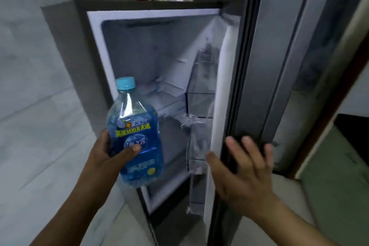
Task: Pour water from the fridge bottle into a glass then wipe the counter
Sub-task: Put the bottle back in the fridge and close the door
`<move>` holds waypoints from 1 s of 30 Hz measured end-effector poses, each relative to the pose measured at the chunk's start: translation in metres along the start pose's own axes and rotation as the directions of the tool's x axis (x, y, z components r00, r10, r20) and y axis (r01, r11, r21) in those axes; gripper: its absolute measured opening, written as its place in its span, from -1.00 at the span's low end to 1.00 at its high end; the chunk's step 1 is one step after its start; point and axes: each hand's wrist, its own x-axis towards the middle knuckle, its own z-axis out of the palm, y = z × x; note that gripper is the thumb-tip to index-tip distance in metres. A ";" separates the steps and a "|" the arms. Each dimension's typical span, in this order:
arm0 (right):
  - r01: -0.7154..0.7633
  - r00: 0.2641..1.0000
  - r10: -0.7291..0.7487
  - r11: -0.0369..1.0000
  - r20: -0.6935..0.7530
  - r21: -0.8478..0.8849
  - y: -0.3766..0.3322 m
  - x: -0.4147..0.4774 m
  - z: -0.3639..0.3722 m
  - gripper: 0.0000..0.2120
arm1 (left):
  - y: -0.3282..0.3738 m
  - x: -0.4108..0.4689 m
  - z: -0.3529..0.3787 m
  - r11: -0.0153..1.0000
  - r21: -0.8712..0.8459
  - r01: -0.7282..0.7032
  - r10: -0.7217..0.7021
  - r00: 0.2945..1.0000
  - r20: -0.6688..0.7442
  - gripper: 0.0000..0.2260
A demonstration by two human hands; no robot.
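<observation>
While held, bottle (137,138): capped, just outside the open fridge (159,62), gripped by left hand (107,156).
Right hand (241,173): fingers spread, empty, against fridge door (251,86) edge.
Risk: one-handed grip could slip; door could catch fingers.

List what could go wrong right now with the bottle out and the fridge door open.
The clear plastic bottle with the blue label is held one-handed by the left hand, thumb across the label; it could slip. The right hand rests open against the edge of the grey fridge door, so its fingers might get pinched on closing. Loose clear film inside may snag.
</observation>
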 end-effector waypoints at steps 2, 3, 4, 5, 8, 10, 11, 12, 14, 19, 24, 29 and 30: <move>-0.227 0.969 0.230 0.973 -0.087 0.049 0.043 -0.010 -0.014 -0.38 | -0.002 -0.006 0.033 1.000 -0.008 0.008 -0.007 0.999 0.048 -0.19; -0.313 0.941 0.321 0.946 -0.107 0.088 0.064 -0.014 -0.020 -0.38 | -0.004 -0.008 0.049 1.000 -0.014 0.014 -0.013 0.998 0.065 -0.13; -0.384 0.908 0.400 0.913 -0.124 0.136 0.084 -0.019 -0.025 -0.39 | -0.006 -0.011 0.065 0.999 -0.025 0.021 -0.019 0.997 0.080 -0.09; -0.449 0.870 0.476 0.873 -0.132 0.187 0.101 -0.024 -0.028 -0.39 | -0.008 -0.012 0.077 0.999 -0.041 0.028 -0.024 0.995 0.094 -0.08; -0.644 0.730 0.681 0.714 -0.057 0.275 0.146 -0.045 -0.032 -0.39 | -0.014 -0.018 0.118 0.995 -0.076 0.057 -0.044 0.986 0.161 -0.11; -0.706 0.680 0.733 0.651 0.011 0.279 0.171 -0.057 -0.030 -0.41 | -0.019 -0.020 0.138 0.992 -0.101 0.069 -0.048 0.979 0.196 -0.17; -0.728 0.665 0.746 0.633 0.044 0.263 0.184 -0.061 -0.030 -0.42 | -0.019 -0.021 0.148 0.992 -0.105 0.074 -0.050 0.976 0.213 -0.18; -0.742 0.655 0.752 0.623 0.072 0.245 0.196 -0.064 -0.030 -0.41 | -0.021 -0.020 0.157 0.991 -0.111 0.077 -0.049 0.972 0.229 -0.17; -0.751 0.656 0.747 0.628 0.112 0.206 0.215 -0.066 -0.029 -0.39 | -0.023 -0.020 0.171 0.990 -0.117 0.080 -0.048 0.965 0.258 -0.12; -0.791 0.610 0.786 0.596 0.103 0.137 0.222 -0.060 -0.042 -0.35 | -0.025 -0.012 0.180 0.993 -0.084 0.077 -0.052 0.962 0.269 -0.08; -0.489 0.860 0.508 0.849 -0.049 0.200 0.180 0.020 -0.046 -0.66 | -0.034 0.022 0.167 0.993 -0.053 0.108 -0.094 0.971 0.219 -0.05; -0.439 0.801 0.414 0.897 0.432 -0.045 0.176 0.098 -0.001 -0.56 | -0.034 0.083 0.152 0.998 -0.055 0.035 -0.030 0.994 0.101 -0.40; -0.416 0.753 0.419 0.901 0.507 -0.128 0.178 0.107 0.013 -0.53 | -0.036 0.099 0.150 0.998 -0.063 0.028 -0.024 0.997 0.071 -0.53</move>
